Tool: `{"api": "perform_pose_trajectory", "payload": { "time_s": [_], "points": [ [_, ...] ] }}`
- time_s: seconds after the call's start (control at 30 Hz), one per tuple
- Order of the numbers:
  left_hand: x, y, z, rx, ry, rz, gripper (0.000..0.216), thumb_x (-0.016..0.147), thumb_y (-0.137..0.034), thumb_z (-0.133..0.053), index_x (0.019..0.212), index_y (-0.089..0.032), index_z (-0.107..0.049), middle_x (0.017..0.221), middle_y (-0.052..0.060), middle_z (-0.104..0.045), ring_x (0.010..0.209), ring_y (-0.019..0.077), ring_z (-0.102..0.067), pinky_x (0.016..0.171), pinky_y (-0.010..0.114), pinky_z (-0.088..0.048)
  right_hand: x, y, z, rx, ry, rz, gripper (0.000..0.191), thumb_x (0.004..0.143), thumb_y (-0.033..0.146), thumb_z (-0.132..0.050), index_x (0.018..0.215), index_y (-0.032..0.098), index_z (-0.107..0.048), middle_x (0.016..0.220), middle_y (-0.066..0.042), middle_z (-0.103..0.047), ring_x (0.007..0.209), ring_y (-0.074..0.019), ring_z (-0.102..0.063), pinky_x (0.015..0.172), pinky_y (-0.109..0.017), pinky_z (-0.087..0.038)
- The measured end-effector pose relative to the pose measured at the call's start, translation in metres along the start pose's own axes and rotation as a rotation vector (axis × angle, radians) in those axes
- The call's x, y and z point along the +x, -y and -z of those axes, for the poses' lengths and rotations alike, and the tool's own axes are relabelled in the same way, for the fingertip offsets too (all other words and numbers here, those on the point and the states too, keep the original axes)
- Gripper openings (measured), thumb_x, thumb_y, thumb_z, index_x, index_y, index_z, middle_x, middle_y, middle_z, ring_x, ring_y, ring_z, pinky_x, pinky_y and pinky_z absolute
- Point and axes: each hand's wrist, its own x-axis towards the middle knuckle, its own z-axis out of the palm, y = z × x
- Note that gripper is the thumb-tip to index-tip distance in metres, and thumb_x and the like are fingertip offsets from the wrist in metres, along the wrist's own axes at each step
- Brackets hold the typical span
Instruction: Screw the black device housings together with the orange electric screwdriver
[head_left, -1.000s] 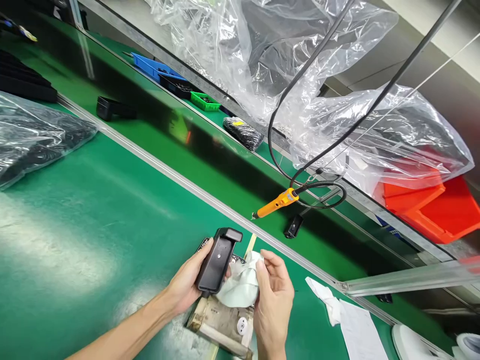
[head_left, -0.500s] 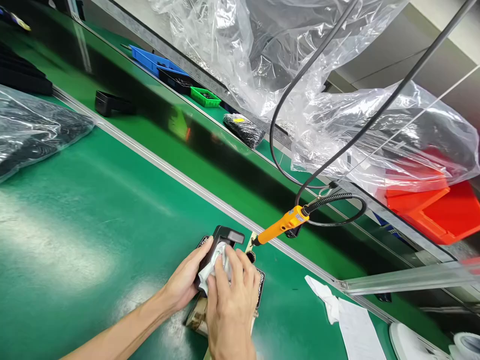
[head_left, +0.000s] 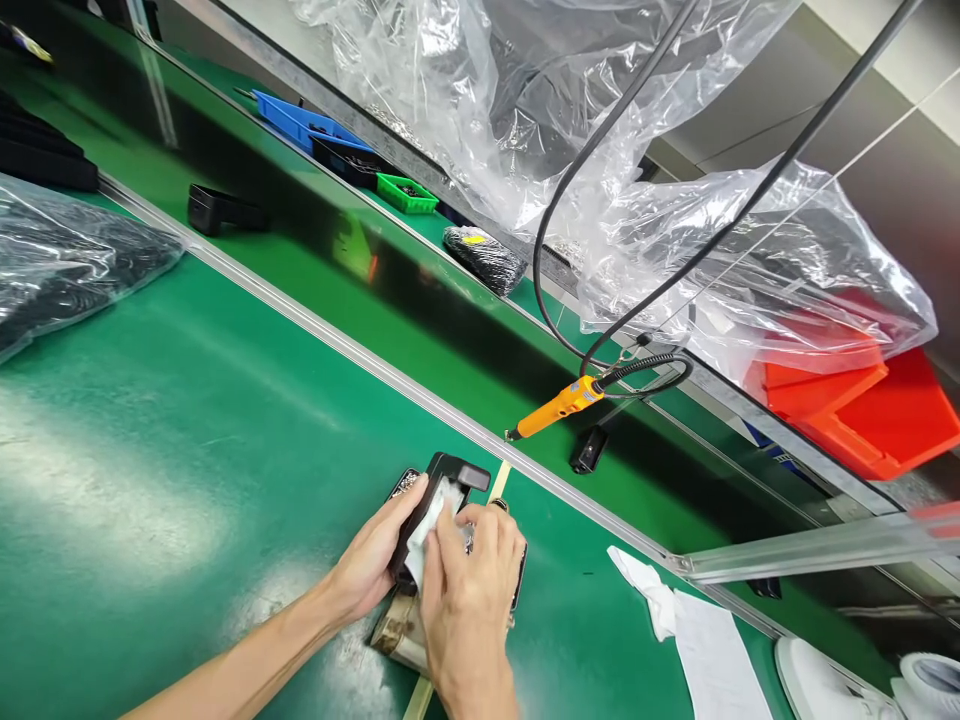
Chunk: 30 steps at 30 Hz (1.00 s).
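The person's left hand (head_left: pixel 367 555) grasps a black, elongated plastic housing with a raised block at one end (head_left: pixel 450 466), wrapping its eight o'clock side. The right hand (head_left: pixel 472 580) reaches in from five o'clock, its bent fingers gripping a thin, whitish, crumpled cloth (head_left: pixel 424 535) and pressing it into the housing's hollow face. The housing is held tilted above the green, glossy desk (head_left: pixel 187 450), raised block toward one o'clock. At its six o'clock side sits a worn, beige, block-shaped fixture (head_left: pixel 401 630), partly hidden by the right hand; whether the two touch cannot be told.

Toward two o'clock from the housing hangs an orange, pen-shaped power screwdriver (head_left: pixel 559 407) on a black cable, well apart from both hands. A white paper sheet (head_left: pixel 720 650) lies at four o'clock, and a clear plastic bag of dark contents (head_left: pixel 82 250) at ten o'clock.
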Motion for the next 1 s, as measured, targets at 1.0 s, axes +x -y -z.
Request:
{"api": "perform_pose_trajectory", "payload": {
  "time_s": [1.0],
  "points": [
    [0.004, -0.008, 0.003, -0.035, 0.055, 0.126, 0.052, 0.096, -0.055, -0.066, 0.114, -0.007, -0.075, 0.098, 0.017, -0.078, 0.076, 0.0240, -0.071, 0.069, 0.033, -0.061, 0.013, -0.067, 0.037, 1.273, 0.143, -0.607, 0.034, 0.092, 0.053, -0.062, 0.086, 0.019, -0.067, 0.087, -0.005, -0.062, 0.071, -0.0169, -0.054, 0.064, -0.031, -0.049]
  ]
}}
